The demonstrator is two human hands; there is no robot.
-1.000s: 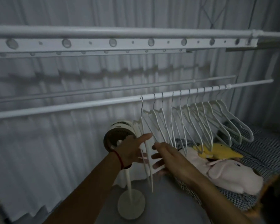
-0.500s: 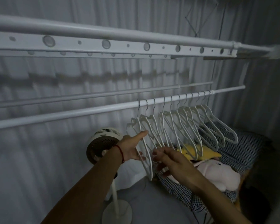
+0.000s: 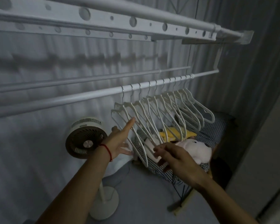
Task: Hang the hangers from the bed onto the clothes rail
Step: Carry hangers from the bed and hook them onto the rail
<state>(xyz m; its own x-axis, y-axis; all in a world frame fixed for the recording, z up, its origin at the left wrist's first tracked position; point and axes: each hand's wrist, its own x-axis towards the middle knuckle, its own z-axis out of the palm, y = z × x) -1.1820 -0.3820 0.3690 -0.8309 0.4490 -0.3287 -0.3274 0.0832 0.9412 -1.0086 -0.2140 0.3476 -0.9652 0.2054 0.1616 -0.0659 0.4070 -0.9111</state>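
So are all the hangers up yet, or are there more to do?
Nearly done, it seems. A row of white plastic hangers hangs by its hooks on the white metal clothes rail. The left hand and right hand are open, touching the nearest hangers, maybe straightening them. On the checked bed I see only a pink plush toy and a yellow one, no loose hangers.

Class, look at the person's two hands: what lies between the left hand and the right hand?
In the head view, the lower ends of the nearest white hangers hang between the left hand and the right hand; both hands' fingers reach to them.
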